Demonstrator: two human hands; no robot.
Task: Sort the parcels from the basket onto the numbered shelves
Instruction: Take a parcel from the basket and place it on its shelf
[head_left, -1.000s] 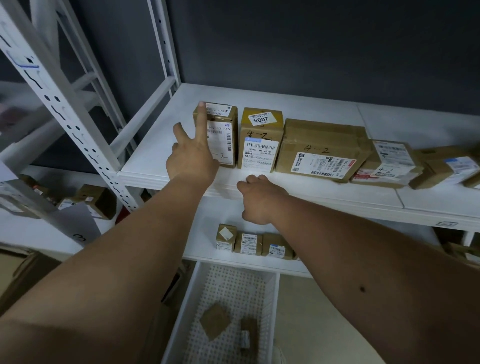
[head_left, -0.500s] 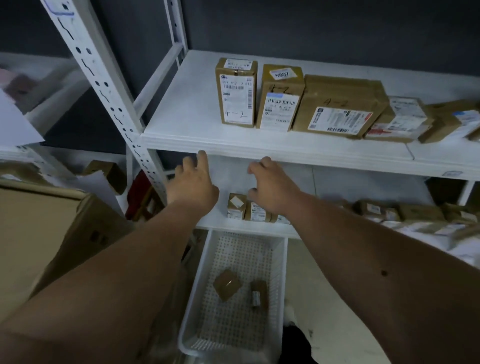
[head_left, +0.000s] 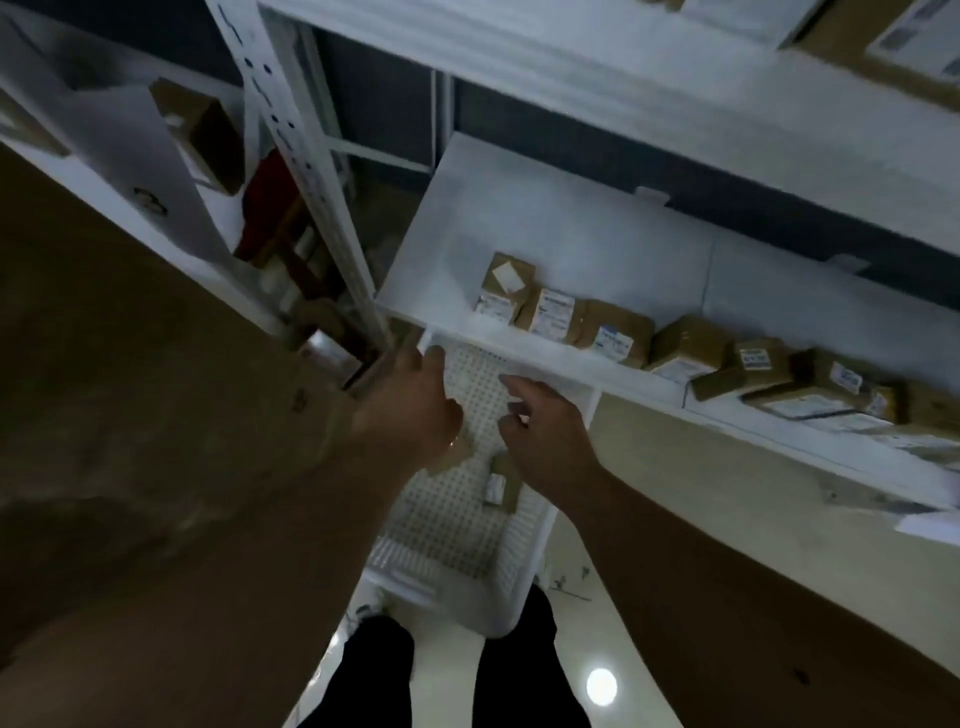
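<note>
Both hands have come down from the shelf edge and now reach into the white basket (head_left: 511, 592) on the floor, and the view has tipped down with them.

Biggest first: the lower shelf (head_left: 571, 244) sticks out over the far end of the basket. A row of brown parcels (head_left: 685, 348) sits along its front edge, from near the left corner off to the right. More boxes (head_left: 883, 36) sit on the shelf above, at the top right corner of the view. So a lot of the sorting looks done.

Two small parcels are left in the basket. One small parcel (head_left: 501, 486) with a white label lies near the middle of the basket floor. The other parcel (head_left: 454, 457) lies just to its left, mostly hidden under the left hand. I think these two are the last ones, but the arms hide part of the basket.

Left hand (head_left: 415, 410) hangs over the hidden parcel with loose, bent fingers. I cannot tell if it touches the parcel yet. Right hand (head_left: 545, 441) is just above the labelled parcel, fingers loosely curled, holding nothing that I can see.
</note>
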